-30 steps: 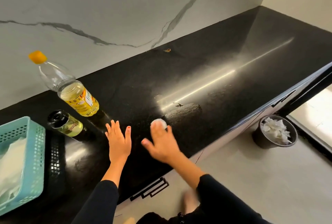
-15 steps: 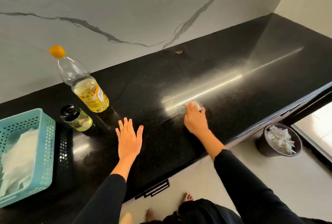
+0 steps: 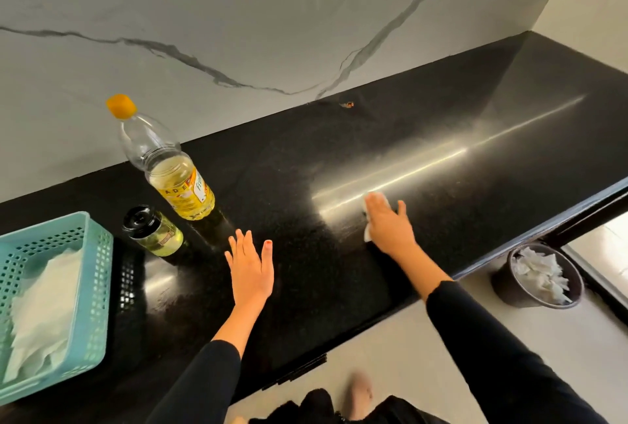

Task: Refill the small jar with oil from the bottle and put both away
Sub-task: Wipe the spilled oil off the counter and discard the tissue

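A clear plastic oil bottle (image 3: pixel 176 179) with an orange cap stands on the black counter (image 3: pixel 475 138), about a third full of yellow oil. Just in front of it, to the left, stands the small glass jar (image 3: pixel 156 233), capped in black and holding yellowish oil. My left hand (image 3: pixel 251 267) lies flat on the counter, fingers spread, right of the jar and apart from it. My right hand (image 3: pixel 387 223) presses a white tissue (image 3: pixel 367 236) against the counter farther right; most of the tissue is hidden under the palm.
A teal perforated basket (image 3: pixel 98 287) holding white tissues sits at the counter's left end. A dark bin (image 3: pixel 509 287) with crumpled tissues stands on the floor at the right, below the counter edge. A marble wall runs behind the counter.
My right hand has slid the tissue to the right across the counter, away from my left hand. My left hand has stayed flat near the jar. The camera view shifted.
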